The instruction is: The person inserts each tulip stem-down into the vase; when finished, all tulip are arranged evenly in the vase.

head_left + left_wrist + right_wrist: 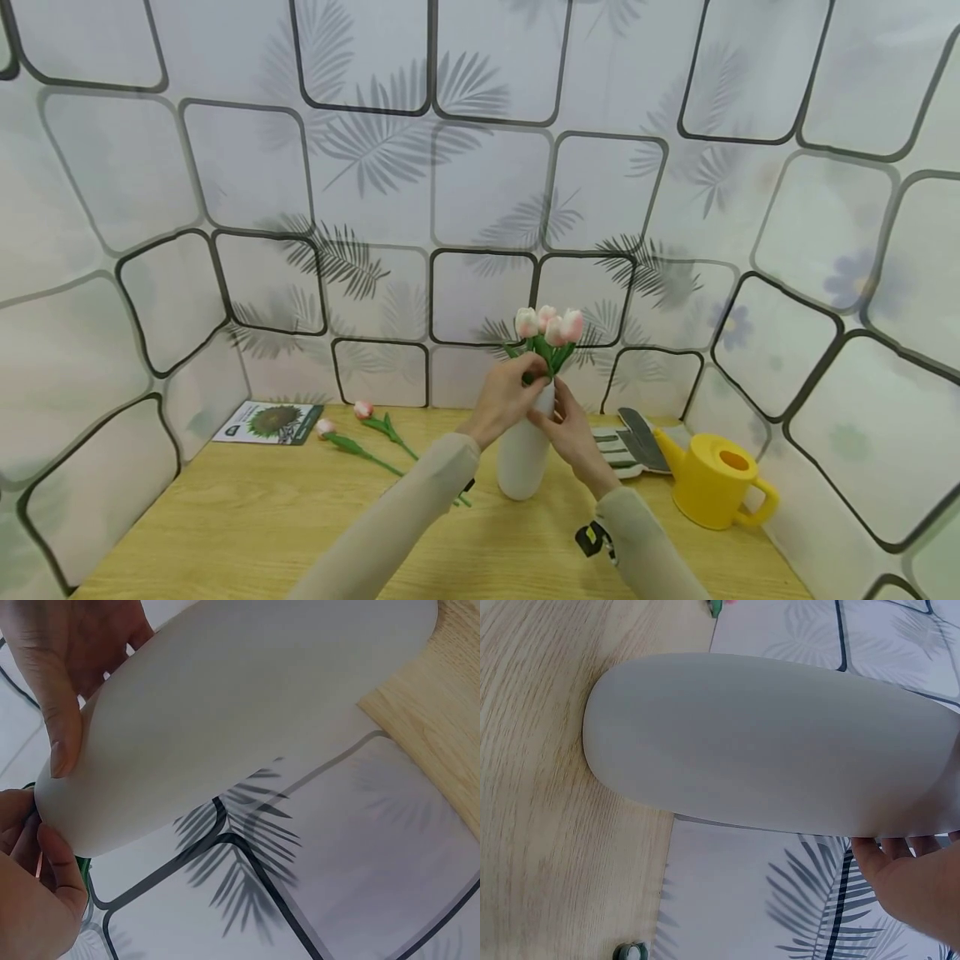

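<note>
A tall white vase [521, 458] stands upright on the wooden table, holding several pale pink tulips [553, 327] with green leaves. My left hand [513, 396] is at the mouth of the vase, its thumb and fingers pinching a tulip stem there; the stem is mostly hidden by the fingers. Around the upper part of the vase, my right hand [573, 437] grips from the right, its thumb [66, 746] lying along the white wall. In the right wrist view the fingers [870, 859] curl behind the vase [765, 742].
Two loose tulips [352, 447] lie on the table [247, 517] left of the vase, their stems partly behind my left forearm. A sunflower packet [270, 422] lies at the back left. Grey and white gloves [637, 442] and a yellow watering can [712, 487] are on the right. Patterned walls enclose the table.
</note>
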{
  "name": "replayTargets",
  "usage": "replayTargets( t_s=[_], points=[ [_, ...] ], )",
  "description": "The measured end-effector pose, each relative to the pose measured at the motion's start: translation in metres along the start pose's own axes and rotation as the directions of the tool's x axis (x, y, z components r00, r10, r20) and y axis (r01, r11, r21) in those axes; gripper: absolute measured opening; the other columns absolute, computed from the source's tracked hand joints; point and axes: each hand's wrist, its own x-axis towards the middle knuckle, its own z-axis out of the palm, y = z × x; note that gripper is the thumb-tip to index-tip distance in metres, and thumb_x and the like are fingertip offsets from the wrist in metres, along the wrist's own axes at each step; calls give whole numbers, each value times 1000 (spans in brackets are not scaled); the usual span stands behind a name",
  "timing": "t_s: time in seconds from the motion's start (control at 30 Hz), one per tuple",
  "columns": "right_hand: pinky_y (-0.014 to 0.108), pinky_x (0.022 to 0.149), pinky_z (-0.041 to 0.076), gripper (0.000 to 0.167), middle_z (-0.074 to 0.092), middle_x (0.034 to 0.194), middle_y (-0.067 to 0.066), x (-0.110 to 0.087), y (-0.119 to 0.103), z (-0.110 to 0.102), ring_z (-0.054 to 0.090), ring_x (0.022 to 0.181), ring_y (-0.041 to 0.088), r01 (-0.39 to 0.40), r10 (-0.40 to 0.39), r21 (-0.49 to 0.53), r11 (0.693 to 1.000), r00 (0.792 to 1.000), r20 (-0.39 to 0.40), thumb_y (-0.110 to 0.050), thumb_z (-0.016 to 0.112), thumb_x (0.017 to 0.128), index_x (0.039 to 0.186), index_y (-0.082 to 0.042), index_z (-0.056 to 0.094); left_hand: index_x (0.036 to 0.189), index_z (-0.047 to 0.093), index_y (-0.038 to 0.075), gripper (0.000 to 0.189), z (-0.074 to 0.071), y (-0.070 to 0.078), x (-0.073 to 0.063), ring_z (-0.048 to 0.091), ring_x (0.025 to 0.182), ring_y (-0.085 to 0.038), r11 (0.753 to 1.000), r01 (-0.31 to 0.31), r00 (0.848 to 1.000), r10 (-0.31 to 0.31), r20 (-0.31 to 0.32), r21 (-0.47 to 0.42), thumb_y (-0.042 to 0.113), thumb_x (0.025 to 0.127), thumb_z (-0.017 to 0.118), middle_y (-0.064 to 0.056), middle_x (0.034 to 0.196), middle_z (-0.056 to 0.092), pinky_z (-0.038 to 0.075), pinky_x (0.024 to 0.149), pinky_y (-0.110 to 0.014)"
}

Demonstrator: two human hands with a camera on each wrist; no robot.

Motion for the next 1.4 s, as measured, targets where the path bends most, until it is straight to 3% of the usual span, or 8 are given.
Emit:
replayTargets(
  t_s=[0.27,0.6,0.93,1.17,1.4],
  points=[
    [56,116,29,80,23,160,19,-2,-3,-1,28,145,41,-3,3,-12,1000,1000,9,-22,64,97,158,-9,14,95,71,8,5,-2,2,1,69,80,-13,999,38,999,-38,32,-6,9,90,70,-4,89,74,54,70,-19],
    [56,116,30,81,22,160,22,0,-1,-1,26,146,42,-4,4,-27,1000,1000,8,-21,63,97,157,-6,11,91,71,8,3,2,2,0,66,72,-9,999,-8,998,5,-69,-39,8,89,72,-2,82,73,51,64,-15],
    [57,115,32,85,26,160,14,20,37,-3,30,145,38,19,-19,-9,1000,1000,-13,-35,66,94,158,-19,14,91,73,5,4,1,0,4,71,77,-14,997,58,998,-59,-37,-42,6,88,71,-5,85,75,55,69,-21],
    [58,114,33,83,31,158,12,20,37,0,34,143,37,36,-36,4,999,999,-32,-36,68,93,158,-21,18,91,72,4,4,-4,-2,2,68,78,-15,994,70,997,-69,26,-83,4,89,69,-7,87,74,54,67,-18],
    [58,115,31,82,33,156,14,19,35,2,35,142,38,36,-36,11,999,999,-30,-34,68,93,157,-20,19,91,74,4,7,-13,-10,-3,66,77,-15,994,34,999,-32,18,-100,2,89,69,-7,87,74,52,63,-18]
  ],
)
